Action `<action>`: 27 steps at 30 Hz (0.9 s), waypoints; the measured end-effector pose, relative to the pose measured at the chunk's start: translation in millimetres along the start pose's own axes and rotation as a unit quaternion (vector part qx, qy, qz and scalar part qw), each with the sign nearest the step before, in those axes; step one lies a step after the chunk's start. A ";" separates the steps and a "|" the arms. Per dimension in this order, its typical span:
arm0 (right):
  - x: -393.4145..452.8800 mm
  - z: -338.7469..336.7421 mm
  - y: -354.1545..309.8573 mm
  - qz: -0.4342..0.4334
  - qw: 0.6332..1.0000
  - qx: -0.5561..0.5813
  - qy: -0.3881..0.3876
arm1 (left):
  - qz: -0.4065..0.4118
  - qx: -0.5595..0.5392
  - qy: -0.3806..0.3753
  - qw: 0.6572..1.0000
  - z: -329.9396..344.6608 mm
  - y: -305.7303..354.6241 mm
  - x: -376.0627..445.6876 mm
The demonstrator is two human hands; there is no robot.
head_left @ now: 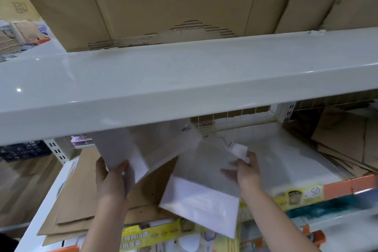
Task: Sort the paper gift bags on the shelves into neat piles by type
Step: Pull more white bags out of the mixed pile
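White bags: one point(122, 149) gripped by left hand point(110, 180); other point(202, 186) pinched by right hand point(245, 172).
Method: square edges, stack apart from brown pile point(81, 194).

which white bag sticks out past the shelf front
The white bag under the right hand; the other white bag, gripped by the left hand, stays further in.

The upper shelf point(184, 88) hides the far ends of the white bag point(122, 149) pinched by the left hand point(111, 178) and of the second white bag point(202, 186) under the right hand point(245, 172). The brown bags point(81, 200) left of the left grip pass beneath that forearm and white bag. Right of the right grip, the price strip point(296, 196) is motion-blurred; only "50" reads.
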State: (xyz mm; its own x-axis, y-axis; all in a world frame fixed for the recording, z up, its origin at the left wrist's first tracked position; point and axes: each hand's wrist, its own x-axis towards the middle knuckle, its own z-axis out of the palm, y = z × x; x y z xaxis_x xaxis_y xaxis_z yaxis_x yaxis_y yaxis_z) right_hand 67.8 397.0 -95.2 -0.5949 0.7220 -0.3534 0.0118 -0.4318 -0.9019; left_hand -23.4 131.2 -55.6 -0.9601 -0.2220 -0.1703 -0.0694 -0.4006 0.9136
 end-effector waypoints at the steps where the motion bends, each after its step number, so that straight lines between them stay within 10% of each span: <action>1: 1.2 -5.6 0.3 -0.008 1.000 0.002 0.014 | -0.002 0.000 -0.006 1.000 2.3 -2.6 -1.9; 27: 29.0 -197.0 -69.7 -0.087 0.994 0.057 0.029 | -0.025 0.016 -0.010 1.000 91.3 -85.5 -141.3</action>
State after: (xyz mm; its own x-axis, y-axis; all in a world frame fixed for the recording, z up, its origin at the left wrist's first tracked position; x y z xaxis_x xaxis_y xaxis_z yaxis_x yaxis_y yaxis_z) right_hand 208.0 554.5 -91.6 -0.5325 0.8195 -0.2118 -0.1795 -0.3539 -0.9179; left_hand 93.5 278.0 -76.0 -0.9602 -0.1849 -0.2096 -0.1262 -0.3822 0.9154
